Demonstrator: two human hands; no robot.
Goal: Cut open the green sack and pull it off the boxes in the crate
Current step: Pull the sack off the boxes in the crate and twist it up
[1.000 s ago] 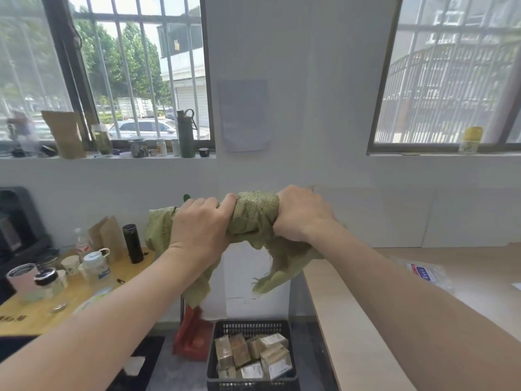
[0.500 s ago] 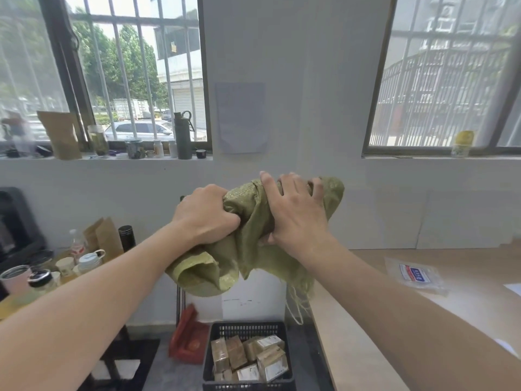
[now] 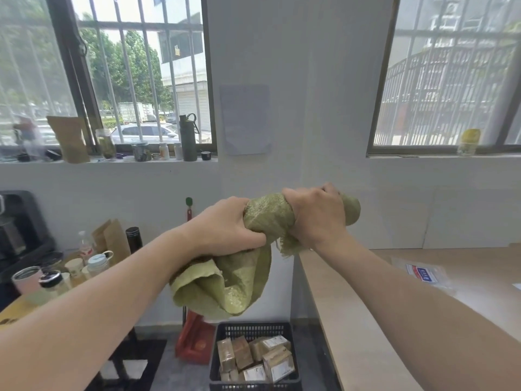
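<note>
Left grip (image 3: 225, 224): high above crate (image 3: 253, 327), fingers clenched round one end of sack (image 3: 266, 218).
Boxes (image 3: 253, 359): bare in crate, no cloth on them.
Sack: in the air above crate, well clear of it. Middle wound into a tight roll between both grips, loose tail hanging toward crate without touching.
Right grip (image 3: 317, 215): half a second ago laid flat on the cloth, fingers spread. Now fisted round the roll's other end, with a stub poking out beyond.
Bench (image 3: 352, 320): right of crate.
Judgement: removal looks done; only wringing the sack into a bundle goes on.
</note>
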